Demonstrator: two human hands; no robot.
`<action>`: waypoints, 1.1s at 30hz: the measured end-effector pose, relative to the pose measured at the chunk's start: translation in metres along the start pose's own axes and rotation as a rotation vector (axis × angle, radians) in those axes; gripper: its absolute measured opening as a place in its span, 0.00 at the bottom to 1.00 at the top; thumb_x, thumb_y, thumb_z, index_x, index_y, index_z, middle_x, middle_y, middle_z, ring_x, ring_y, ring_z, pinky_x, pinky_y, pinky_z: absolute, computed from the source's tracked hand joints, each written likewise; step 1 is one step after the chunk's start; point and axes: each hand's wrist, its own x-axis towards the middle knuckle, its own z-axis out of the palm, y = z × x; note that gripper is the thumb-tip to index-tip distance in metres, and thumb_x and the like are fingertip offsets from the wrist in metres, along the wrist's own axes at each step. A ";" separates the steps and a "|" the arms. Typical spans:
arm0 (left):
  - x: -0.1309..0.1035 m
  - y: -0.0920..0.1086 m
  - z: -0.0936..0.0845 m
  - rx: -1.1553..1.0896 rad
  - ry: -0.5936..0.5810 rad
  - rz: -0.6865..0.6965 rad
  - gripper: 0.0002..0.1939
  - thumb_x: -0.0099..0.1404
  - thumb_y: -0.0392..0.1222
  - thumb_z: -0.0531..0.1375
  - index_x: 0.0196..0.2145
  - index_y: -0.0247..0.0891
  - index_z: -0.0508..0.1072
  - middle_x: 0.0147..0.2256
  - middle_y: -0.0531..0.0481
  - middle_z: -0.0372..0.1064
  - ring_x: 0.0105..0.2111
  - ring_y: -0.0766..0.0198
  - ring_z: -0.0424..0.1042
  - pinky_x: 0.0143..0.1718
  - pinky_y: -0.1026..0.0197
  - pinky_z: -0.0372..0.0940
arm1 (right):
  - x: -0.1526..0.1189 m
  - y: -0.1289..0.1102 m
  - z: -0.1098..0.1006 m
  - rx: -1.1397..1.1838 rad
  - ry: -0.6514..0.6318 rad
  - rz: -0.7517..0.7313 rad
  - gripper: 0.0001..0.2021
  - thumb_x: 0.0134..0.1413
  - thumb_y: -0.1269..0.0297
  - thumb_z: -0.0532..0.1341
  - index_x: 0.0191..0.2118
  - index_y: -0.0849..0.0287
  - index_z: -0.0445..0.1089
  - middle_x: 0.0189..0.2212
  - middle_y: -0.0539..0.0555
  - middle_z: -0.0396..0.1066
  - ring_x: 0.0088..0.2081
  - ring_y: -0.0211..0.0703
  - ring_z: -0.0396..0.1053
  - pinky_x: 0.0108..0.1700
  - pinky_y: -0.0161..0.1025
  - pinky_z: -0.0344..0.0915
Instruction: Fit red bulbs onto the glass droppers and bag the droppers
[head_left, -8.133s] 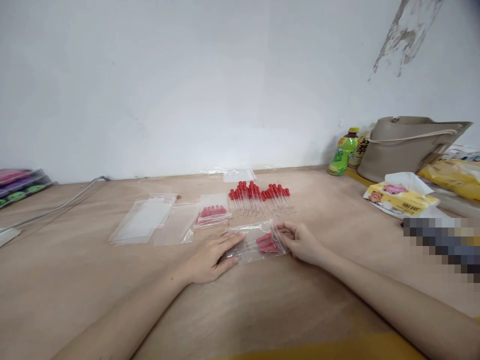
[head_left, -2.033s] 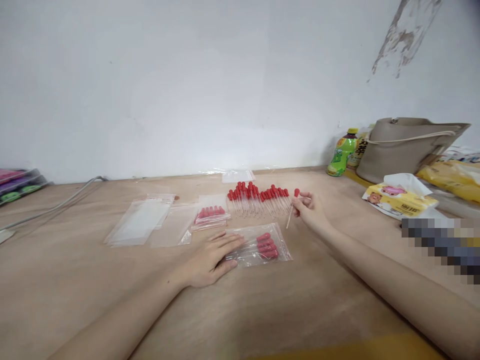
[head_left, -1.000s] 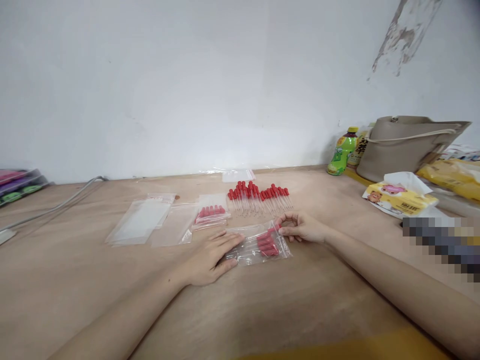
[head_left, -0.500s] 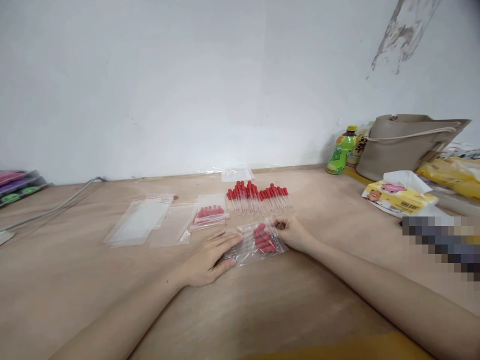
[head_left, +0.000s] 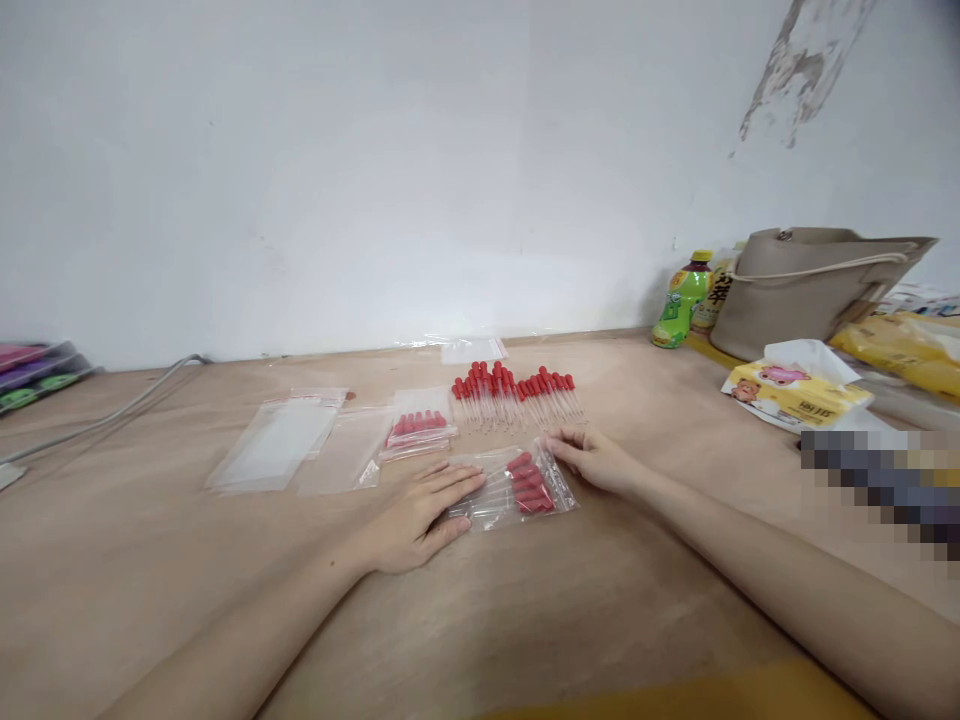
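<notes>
A clear zip-lock bag (head_left: 495, 510) lies flat on the table in front of me, with several red-bulbed glass droppers (head_left: 531, 484) inside, bulbs toward the right. Spread over the bag's left end, my left hand (head_left: 420, 515) rests with its fingers stretched out. My right hand (head_left: 589, 460) pinches the zip edge at the bag's upper right corner between thumb and forefinger. Just beyond are loose droppers (head_left: 487, 385) in two groups, red bulbs pointing away from me. A stack of filled bags (head_left: 418, 425) lies left of them.
Flat unfilled zip bags (head_left: 277, 440) lie on the left, and more plastic bags (head_left: 474, 350) are by the wall. A cable (head_left: 112, 415) crosses the far left. At right stand a green drink bottle (head_left: 681, 302), a grey-beige handbag (head_left: 787, 290) and a tissue pack (head_left: 795, 395).
My right hand's fingers have shifted slightly along the bag's zip edge, and the droppers inside lie a little lower and flatter. My left hand has stayed put.
</notes>
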 end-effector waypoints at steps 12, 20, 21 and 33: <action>-0.001 0.002 0.000 0.002 0.056 0.026 0.25 0.66 0.44 0.46 0.60 0.45 0.47 0.58 0.51 0.52 0.57 0.61 0.51 0.58 0.49 0.45 | -0.010 -0.013 0.015 0.216 -0.095 0.148 0.18 0.37 0.54 0.66 0.30 0.63 0.68 0.23 0.51 0.71 0.24 0.35 0.67 0.28 0.34 0.64; -0.003 -0.025 0.007 0.234 0.608 -0.394 0.23 0.65 0.46 0.46 0.57 0.41 0.55 0.55 0.46 0.56 0.58 0.56 0.50 0.57 0.45 0.43 | -0.002 -0.035 -0.011 0.641 -0.004 0.069 0.11 0.44 0.64 0.63 0.36 0.59 0.67 0.29 0.52 0.73 0.29 0.39 0.71 0.35 0.40 0.68; -0.004 -0.031 0.007 0.252 0.619 -0.464 0.23 0.66 0.47 0.45 0.57 0.41 0.55 0.55 0.45 0.56 0.58 0.55 0.49 0.57 0.45 0.45 | 0.002 -0.038 -0.011 0.671 0.032 0.050 0.10 0.45 0.65 0.62 0.36 0.59 0.67 0.30 0.52 0.73 0.30 0.39 0.71 0.36 0.39 0.68; -0.019 -0.064 0.003 0.244 0.229 -0.879 0.42 0.59 0.62 0.43 0.60 0.26 0.43 0.59 0.32 0.44 0.59 0.44 0.44 0.55 0.40 0.43 | 0.077 -0.063 0.105 0.680 0.245 0.113 0.04 0.54 0.70 0.51 0.37 0.57 0.59 0.31 0.52 0.70 0.35 0.37 0.70 0.36 0.37 0.68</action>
